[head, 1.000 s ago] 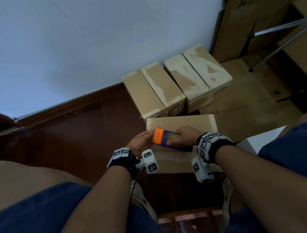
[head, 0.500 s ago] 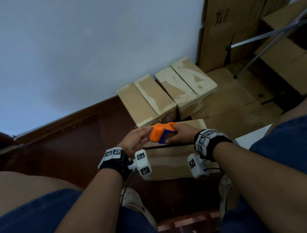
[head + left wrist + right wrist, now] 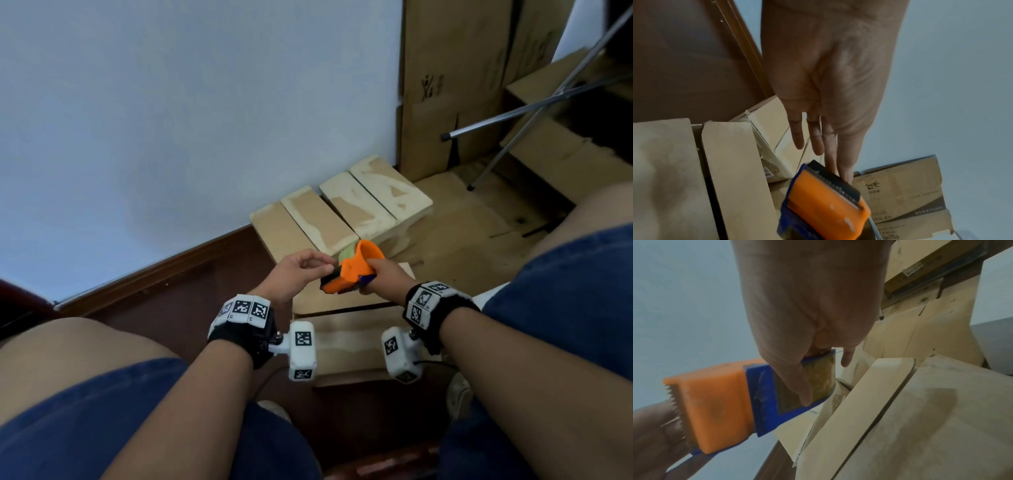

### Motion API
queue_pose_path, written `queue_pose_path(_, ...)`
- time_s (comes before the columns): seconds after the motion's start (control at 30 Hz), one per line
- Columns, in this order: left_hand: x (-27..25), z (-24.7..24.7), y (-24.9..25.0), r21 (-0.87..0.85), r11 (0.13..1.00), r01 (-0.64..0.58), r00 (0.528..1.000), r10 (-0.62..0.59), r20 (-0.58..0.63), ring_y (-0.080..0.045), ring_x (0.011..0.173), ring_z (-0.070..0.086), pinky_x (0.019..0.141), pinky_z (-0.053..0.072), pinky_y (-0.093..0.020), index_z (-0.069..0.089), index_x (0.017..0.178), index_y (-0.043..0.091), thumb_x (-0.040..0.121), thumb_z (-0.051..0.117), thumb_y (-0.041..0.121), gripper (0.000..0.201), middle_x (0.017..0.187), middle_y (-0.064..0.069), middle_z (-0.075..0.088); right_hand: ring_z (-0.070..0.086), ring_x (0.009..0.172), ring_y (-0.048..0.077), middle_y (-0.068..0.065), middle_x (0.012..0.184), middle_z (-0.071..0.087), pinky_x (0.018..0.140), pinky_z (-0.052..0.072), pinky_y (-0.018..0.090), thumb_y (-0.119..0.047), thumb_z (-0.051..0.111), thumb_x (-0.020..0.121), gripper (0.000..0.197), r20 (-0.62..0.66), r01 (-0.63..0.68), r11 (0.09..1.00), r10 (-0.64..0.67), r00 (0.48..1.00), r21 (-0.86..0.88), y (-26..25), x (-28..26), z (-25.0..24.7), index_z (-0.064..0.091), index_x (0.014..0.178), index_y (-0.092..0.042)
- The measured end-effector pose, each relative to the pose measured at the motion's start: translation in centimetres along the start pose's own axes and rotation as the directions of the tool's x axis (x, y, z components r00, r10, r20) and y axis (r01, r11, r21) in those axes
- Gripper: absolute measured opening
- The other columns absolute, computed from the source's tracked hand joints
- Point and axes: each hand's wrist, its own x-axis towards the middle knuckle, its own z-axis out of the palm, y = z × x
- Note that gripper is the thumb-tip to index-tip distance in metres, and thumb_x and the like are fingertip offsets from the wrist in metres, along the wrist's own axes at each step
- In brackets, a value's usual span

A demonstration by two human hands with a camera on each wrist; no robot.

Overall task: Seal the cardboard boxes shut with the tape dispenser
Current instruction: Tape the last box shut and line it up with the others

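Meanwhile right hand (image 3: pixel 383 274) grips tape dispenser (image 3: pixel 352 270), left hand (image 3: pixel 298 270) pinching at its blade, above unsealed box (image 3: pixel 346 339) fronting taped boxes (image 3: pixel 342 212).

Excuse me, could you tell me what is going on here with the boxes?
A seated person is taping cardboard boxes shut. The right hand grips the orange tape dispenser above the nearest box, whose flaps show an untaped seam. The left hand fingers its toothed end, apparently after the tape's end. Two boxes by the wall look sealed.

We see a pale blue wall (image 3: pixel 171 102), a dark wooden skirting board (image 3: pixel 164 274) along its foot, dark wood flooring (image 3: pixel 164 315), metal tripod legs (image 3: pixel 513 116) at upper right, our blue shorts (image 3: pixel 102 428).
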Motion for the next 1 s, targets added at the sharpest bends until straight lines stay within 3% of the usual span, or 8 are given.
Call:
queue_pose_path(0.1,-0.3,0.3,0.7,0.042,0.998,-0.038,0.999,0.040,-0.028,-0.009,0.086,0.065,0.082,0.049,-0.014,0.065,0.112,0.013,0.088,0.068,0.013,0.024,0.092,-0.004,0.069,0.055,0.103,0.029,0.013,0.104,0.059,0.085,0.044,0.033,-0.004,0.068,0.078,0.023,-0.008,-0.011,1.000,0.011,1.000,0.028,0.2,-0.6,0.0,0.060,0.098,-0.009)
queue_pose_path(0.2,-0.4,0.5,1.1,0.070,0.996,-0.059,0.997,0.063,-0.051,-0.014,0.096,0.067,0.090,0.052,-0.023,0.071,0.108,0.007,0.089,0.065,0.011,0.020,0.100,-0.008,0.073,0.052,0.101,0.023,0.008,0.104,0.055,0.080,0.037,0.027,-0.003,0.069,0.078,0.030,0.010,-0.009,0.999,0.008,1.000,0.052,-0.1,-1.1,-0.2,0.061,0.106,-0.003)
queue_pose_path(0.3,-0.4,0.9,1.4,0.067,0.996,-0.060,0.994,0.066,-0.084,-0.012,0.091,0.068,0.082,0.054,-0.019,0.073,0.101,0.005,0.090,0.064,0.010,0.015,0.098,-0.009,0.073,0.052,0.101,0.021,0.009,0.112,0.056,0.078,0.035,0.025,-0.004,0.066,0.079,0.034,0.019,-0.033,0.995,0.032,0.999,0.097,-0.2,-1.5,-0.4,0.060,0.112,0.002)
queue_pose_path(0.47,-0.1,1.8,1.3,0.034,0.998,-0.044,0.980,0.050,-0.192,-0.008,0.082,0.067,0.071,0.051,-0.015,0.074,0.092,0.013,0.089,0.066,0.015,0.008,0.090,-0.005,0.073,0.060,0.094,0.026,0.014,0.102,0.063,0.072,0.045,0.030,-0.027,0.061,0.061,0.056,0.068,-0.053,0.995,0.047,0.997,0.089,-0.2,-2.0,-0.5,0.052,0.116,-0.016)
queue_pose_path(0.6,0.4,1.7,0.3,-0.001,1.000,-0.012,0.969,0.011,-0.245,-0.016,0.089,0.067,0.082,0.054,-0.028,0.073,0.092,0.011,0.090,0.064,0.020,0.012,0.093,-0.006,0.073,0.060,0.100,0.020,0.000,0.107,0.064,0.088,0.048,0.033,-0.043,0.071,0.078,0.054,0.074,-0.020,0.994,0.012,0.997,0.107,0.3,-1.8,-0.2,0.050,0.125,-0.029)
queue_pose_path(0.73,1.2,1.7,-0.5,-0.079,0.996,0.039,0.954,-0.061,-0.293,-0.020,0.087,0.066,0.088,0.054,-0.043,0.070,0.086,0.014,0.090,0.064,0.022,0.011,0.093,-0.009,0.072,0.058,0.096,0.013,-0.008,0.103,0.060,0.081,0.042,0.025,-0.056,0.066,0.080,0.057,0.037,0.016,0.999,-0.017,0.999,0.030,-0.1,-1.8,0.0,0.049,0.128,-0.030)
queue_pose_path(0.83,1.6,1.7,-1.1,-0.119,0.989,0.092,0.951,-0.123,-0.285,-0.022,0.085,0.063,0.091,0.052,-0.051,0.069,0.081,0.015,0.089,0.065,0.022,0.012,0.088,-0.010,0.069,0.061,0.097,0.015,-0.007,0.105,0.065,0.084,0.049,0.031,-0.064,0.063,0.077,0.061,0.038,0.024,0.997,-0.022,0.999,-0.073,0.1,-1.2,0.3,0.051,0.127,-0.032)
queue_pose_path(1.0,2.0,1.2,-2.1,-0.143,0.980,0.135,0.938,-0.173,-0.301,-0.026,0.092,0.065,0.095,0.050,-0.051,0.069,0.082,0.014,0.090,0.064,0.022,0.012,0.091,-0.010,0.069,0.061,0.093,0.017,-0.005,0.101,0.067,0.083,0.048,0.033,-0.069,0.058,0.077,0.052,0.048,0.019,0.977,-0.009,0.999,-0.214,-0.4,-0.9,0.5,0.056,0.115,-0.034)
